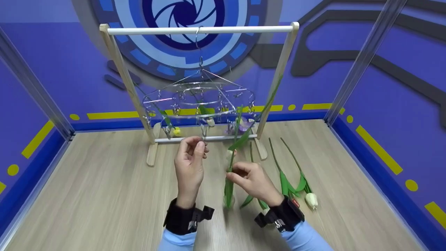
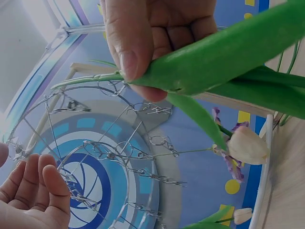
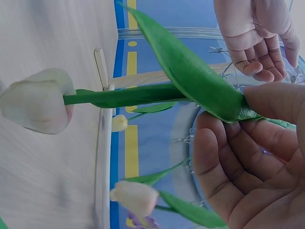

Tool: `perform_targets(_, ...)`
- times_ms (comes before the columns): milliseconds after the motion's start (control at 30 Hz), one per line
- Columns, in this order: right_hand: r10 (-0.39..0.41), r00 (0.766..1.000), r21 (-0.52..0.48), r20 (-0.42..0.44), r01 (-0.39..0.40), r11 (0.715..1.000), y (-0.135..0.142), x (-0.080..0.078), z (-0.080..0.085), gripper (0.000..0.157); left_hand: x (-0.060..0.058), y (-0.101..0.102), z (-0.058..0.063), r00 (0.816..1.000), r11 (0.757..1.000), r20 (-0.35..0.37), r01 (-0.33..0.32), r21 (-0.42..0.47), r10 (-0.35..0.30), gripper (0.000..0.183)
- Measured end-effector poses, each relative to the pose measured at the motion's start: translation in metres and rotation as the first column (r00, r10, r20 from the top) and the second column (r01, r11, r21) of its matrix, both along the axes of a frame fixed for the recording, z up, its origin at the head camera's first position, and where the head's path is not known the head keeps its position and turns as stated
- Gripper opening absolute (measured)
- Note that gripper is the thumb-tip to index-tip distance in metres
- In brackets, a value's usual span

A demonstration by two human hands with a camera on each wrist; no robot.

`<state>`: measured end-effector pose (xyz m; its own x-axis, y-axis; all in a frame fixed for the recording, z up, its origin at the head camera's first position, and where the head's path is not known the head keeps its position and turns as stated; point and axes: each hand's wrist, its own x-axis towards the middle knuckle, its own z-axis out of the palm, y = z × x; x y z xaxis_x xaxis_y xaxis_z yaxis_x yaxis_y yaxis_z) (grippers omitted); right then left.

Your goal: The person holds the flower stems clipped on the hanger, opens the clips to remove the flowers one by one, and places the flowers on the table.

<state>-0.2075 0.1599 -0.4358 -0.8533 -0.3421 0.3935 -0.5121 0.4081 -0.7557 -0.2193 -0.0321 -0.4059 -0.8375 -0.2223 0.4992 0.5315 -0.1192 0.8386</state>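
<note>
My right hand (image 1: 256,181) pinches a tulip (image 3: 40,100) by its green stem and leaf between thumb and fingers. In the right wrist view its white flower head points away from the hand, and in the head view it hangs low over the table. Beside it, my left hand (image 1: 190,160) is raised just below the round metal clip hanger (image 1: 188,115), its fingers loosely bent with nothing between them. Another white tulip (image 2: 248,145) hangs from the hanger, as do a yellow flower (image 1: 177,131), a purple flower (image 1: 245,123) and a smaller white tulip (image 1: 210,122).
A wooden stand (image 1: 115,52) with a white top bar (image 1: 244,29) carries the hanger. Several loose tulips lie on the table (image 1: 104,191) at the right, one with its white head (image 1: 312,201) showing. Blue printed walls (image 1: 400,87) close in the back and sides.
</note>
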Motion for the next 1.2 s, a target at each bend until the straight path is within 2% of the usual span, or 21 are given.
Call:
perform_targets(267, -0.009, 1.0, -0.003, -0.018, 0.009, 1.0, 0.002, 0.001, -0.002, 0.006, 0.002, 0.002, -0.001, 1.0, 1.0, 0.009, 0.008, -0.018, -0.008, 0.017)
perform_targets(367, -0.003, 1.0, -0.01, -0.024, 0.003, 1.0, 0.004, 0.002, -0.003, 0.005, 0.002, 0.002, -0.003, 1.0, 0.998, 0.005, 0.009, -0.064, -0.009, 0.018)
perform_targets(467, -0.002, 1.0, -0.022, -0.03, 0.001, 1.0, 0.007, 0.003, -0.004, 0.005, 0.003, 0.003, -0.005, 0.999, 0.989, -0.036, -0.018, -0.148, 0.013, 0.019)
perform_targets(533, -0.005, 0.999, -0.031, -0.036, 0.004, 1.0, 0.009, 0.003, -0.004, 0.005, 0.004, 0.004, -0.006, 0.995, 0.972, -0.085, -0.062, -0.228, 0.043, 0.02)
perform_targets(633, -0.009, 0.999, -0.035, -0.041, 0.008, 0.999, 0.011, 0.004, -0.005, 0.007, 0.004, 0.005, -0.008, 0.982, 0.933, -0.164, -0.14, -0.332, 0.089, 0.022)
perform_targets(800, 0.008, 0.999, -0.045, -0.037, -0.009, 0.999, 0.014, 0.004, -0.004, 0.006, 0.005, 0.004, -0.009, 0.963, 0.88, -0.244, -0.211, -0.426, 0.113, 0.026)
perform_targets(933, 0.017, 1.0, -0.065, -0.012, -0.017, 0.998, 0.018, 0.005, -0.003, 0.007, 0.007, 0.003, -0.01, 0.955, 0.843, -0.271, -0.245, -0.48, 0.123, 0.028)
perform_targets(1200, -0.011, 0.999, -0.089, -0.041, 0.007, 0.996, 0.025, 0.004, -0.004, 0.009, 0.014, 0.0, -0.017, 0.959, 0.776, -0.255, -0.252, -0.579, 0.122, 0.033)
